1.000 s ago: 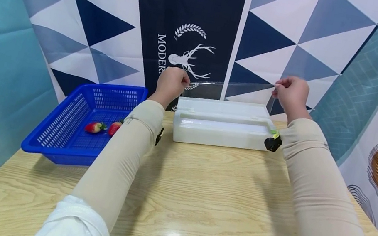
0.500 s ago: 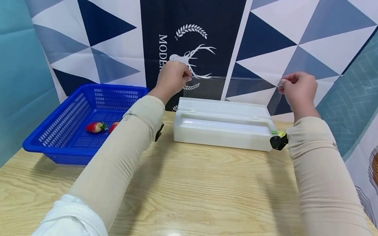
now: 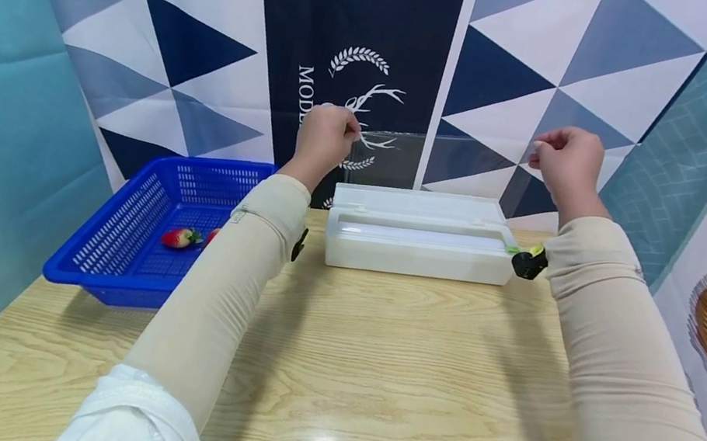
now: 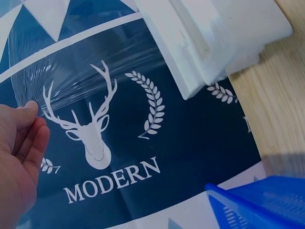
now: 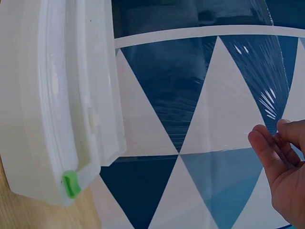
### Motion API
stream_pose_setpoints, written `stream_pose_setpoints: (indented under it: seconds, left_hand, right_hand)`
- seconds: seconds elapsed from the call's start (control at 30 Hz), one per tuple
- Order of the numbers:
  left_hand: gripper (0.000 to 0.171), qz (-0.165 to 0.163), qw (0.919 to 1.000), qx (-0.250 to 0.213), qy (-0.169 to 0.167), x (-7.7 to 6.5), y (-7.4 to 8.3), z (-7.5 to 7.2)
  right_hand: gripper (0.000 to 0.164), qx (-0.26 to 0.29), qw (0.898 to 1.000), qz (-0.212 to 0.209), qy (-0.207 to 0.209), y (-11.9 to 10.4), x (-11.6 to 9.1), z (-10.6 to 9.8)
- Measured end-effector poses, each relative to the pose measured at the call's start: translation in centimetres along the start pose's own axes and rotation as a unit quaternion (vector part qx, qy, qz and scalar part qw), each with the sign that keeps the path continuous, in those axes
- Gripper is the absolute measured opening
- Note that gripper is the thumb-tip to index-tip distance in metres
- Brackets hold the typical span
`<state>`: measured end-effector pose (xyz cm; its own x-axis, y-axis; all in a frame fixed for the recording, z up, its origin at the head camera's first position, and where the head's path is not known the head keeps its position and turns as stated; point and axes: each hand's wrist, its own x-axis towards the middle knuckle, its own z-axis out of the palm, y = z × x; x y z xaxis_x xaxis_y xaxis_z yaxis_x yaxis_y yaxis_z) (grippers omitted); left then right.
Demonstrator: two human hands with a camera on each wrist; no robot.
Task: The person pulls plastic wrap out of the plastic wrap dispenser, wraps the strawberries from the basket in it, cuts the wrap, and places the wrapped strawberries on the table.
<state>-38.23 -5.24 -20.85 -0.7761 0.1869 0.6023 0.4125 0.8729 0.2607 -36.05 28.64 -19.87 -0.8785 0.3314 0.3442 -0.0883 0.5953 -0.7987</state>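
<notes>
A sheet of clear film [image 4: 33, 83] is stretched between the two hands, above and behind the white box [image 3: 418, 256] on the wooden table [image 3: 372, 358]. Its free edge runs left to right, roughly in line with the box, and the sheet hangs from it toward the box; being so clear, its lower part is hard to follow. The left hand [image 3: 325, 138] pinches one corner between thumb and fingers, drawing the film into creases; the right hand [image 3: 573, 161] pinches the other corner the same way.

The box's long axis lies left to right across the table. Its lid [image 3: 417, 200] is tipped back, with a white roll [image 5: 62, 86] lengthwise inside and a green piece [image 5: 71, 183] at the right end. On the left, the blue basket [image 3: 67, 274] holds a strawberry [image 3: 180, 237], leafy end pointing right, and a second red one, mostly hidden by the left sleeve [image 3: 221, 284].
</notes>
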Motion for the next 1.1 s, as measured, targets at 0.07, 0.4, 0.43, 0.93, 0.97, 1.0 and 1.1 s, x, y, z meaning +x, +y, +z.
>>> stream_pose_setpoints:
  seconds: [0.07,0.4,0.43,0.93,0.97,1.0,1.1]
  left_hand:
    - [0.012,-0.008,0.9999,-0.008,0.001,0.0,0.1,-0.1]
    - [0.012,-0.013,0.9994,-0.028,0.014,0.5,0.5,-0.9]
    - [0.012,-0.011,0.9995,-0.025,0.016,0.6,0.5,-1.0]
    - [0.013,-0.014,0.9993,-0.022,0.027,1.7,1.3,-2.3]
    - [0.014,-0.014,0.9993,-0.019,0.028,1.8,1.3,-2.4]
    - [0.014,-0.013,0.9994,-0.016,0.029,1.8,1.4,-2.5]
    - [0.015,-0.009,0.9994,-0.006,0.033,1.9,1.5,-2.9]
  right_hand:
    - [0.018,0.004,1.000,0.004,-0.001,-0.1,0.1,-0.2]
    - [0.017,0.015,1.000,0.003,0.004,-0.8,0.3,-1.0]
    - [0.016,0.015,1.000,0.003,0.004,-0.9,0.3,-1.1]
    - [0.009,0.049,0.999,0.021,0.005,-2.6,0.8,-2.4]
    - [0.009,0.049,0.999,0.020,0.006,-2.6,0.8,-2.5]
    - [0.009,0.048,0.999,0.019,0.007,-2.7,0.8,-2.6]
    - [0.011,0.051,0.998,0.017,0.009,-3.0,0.9,-2.8]
